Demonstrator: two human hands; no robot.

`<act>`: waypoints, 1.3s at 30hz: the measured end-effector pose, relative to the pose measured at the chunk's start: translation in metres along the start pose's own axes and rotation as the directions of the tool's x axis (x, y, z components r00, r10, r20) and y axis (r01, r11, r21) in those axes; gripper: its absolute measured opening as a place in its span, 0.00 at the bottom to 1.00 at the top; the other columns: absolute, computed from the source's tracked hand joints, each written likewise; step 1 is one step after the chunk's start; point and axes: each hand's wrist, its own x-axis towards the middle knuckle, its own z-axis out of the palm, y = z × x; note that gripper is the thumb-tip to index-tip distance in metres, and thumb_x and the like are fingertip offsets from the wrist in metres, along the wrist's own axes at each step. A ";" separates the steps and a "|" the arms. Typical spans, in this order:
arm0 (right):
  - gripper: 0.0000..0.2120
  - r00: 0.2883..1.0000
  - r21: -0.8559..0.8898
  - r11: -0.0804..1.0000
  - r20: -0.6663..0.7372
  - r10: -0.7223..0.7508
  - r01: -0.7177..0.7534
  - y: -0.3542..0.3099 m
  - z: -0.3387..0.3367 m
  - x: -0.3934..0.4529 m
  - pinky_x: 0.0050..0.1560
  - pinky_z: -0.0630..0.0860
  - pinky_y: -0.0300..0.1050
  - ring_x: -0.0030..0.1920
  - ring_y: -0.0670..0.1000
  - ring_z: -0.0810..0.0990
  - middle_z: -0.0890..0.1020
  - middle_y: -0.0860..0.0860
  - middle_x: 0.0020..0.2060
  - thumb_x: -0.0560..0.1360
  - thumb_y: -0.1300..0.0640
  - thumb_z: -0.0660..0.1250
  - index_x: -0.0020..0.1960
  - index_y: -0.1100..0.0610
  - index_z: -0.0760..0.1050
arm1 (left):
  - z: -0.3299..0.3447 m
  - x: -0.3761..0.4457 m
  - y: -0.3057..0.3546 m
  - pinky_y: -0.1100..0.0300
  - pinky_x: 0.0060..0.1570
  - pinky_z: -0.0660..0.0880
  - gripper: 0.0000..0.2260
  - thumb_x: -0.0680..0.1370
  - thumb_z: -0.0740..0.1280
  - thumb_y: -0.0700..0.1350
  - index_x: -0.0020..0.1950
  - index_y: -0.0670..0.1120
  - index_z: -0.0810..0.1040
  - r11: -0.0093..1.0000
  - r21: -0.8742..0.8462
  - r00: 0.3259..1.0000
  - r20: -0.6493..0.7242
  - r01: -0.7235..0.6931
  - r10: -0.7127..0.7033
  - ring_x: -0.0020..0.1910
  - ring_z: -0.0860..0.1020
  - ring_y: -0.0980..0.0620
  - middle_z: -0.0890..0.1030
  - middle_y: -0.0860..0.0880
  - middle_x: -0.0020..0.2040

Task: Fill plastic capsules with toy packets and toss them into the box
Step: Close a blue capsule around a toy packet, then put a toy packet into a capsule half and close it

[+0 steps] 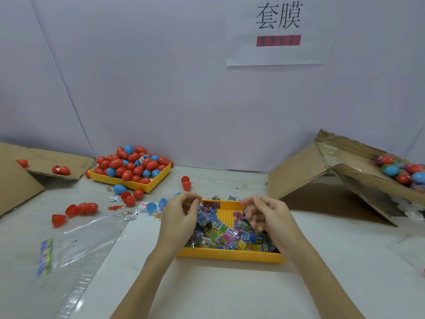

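A yellow tray [230, 254] in front of me holds a heap of colourful toy packets [220, 234]. My left hand [179, 215] hovers over the tray's left end with curled fingers close to a blue packet; whether it grips one is unclear. Over the tray's right side, my right hand [266, 217] pinches a small dark-edged packet [246, 209] between thumb and fingers. A second yellow tray [147, 186] at the back left is piled with red and blue capsules [131, 163]. The tilted cardboard box [358, 178] at the right holds several filled capsules [404, 172].
Loose capsule halves [80, 209] and stray packets [131, 217] lie on the table left of the near tray. A clear plastic bag [76, 247] lies at the front left. Flattened cardboard [20, 183] with two red capsules sits at the far left. The box's flap [299, 176] slopes down at the right.
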 end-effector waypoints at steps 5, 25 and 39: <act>0.16 0.994 -0.382 0.917 0.036 -0.107 0.113 0.008 0.010 -0.005 0.30 0.74 0.37 0.26 0.47 0.76 0.82 0.52 0.30 0.86 0.53 0.58 0.48 0.57 0.82 | -0.003 0.006 -0.007 0.69 0.41 0.78 0.06 0.83 0.67 0.43 0.55 0.53 0.82 0.935 -0.264 0.970 0.001 0.235 -0.244 0.51 0.81 0.60 0.84 0.56 0.50; 0.17 0.965 -0.664 0.704 0.111 -0.239 0.251 0.017 0.019 -0.008 0.41 0.80 0.51 0.32 0.48 0.80 0.80 0.47 0.28 0.85 0.51 0.60 0.41 0.49 0.79 | -0.066 0.127 -0.077 0.46 0.65 0.65 0.17 0.85 0.54 0.57 0.65 0.51 0.75 0.381 0.922 0.998 -0.059 0.067 -0.034 0.63 0.71 0.42 0.78 0.44 0.62; 0.10 0.970 -0.545 0.810 0.032 -0.241 0.219 0.018 0.017 -0.006 0.33 0.78 0.39 0.28 0.47 0.80 0.84 0.49 0.33 0.86 0.54 0.60 0.52 0.49 0.79 | -0.024 0.047 -0.004 0.65 0.43 0.80 0.16 0.76 0.75 0.40 0.61 0.46 0.76 0.989 -0.074 0.992 0.003 -0.126 0.126 0.44 0.83 0.53 0.81 0.53 0.55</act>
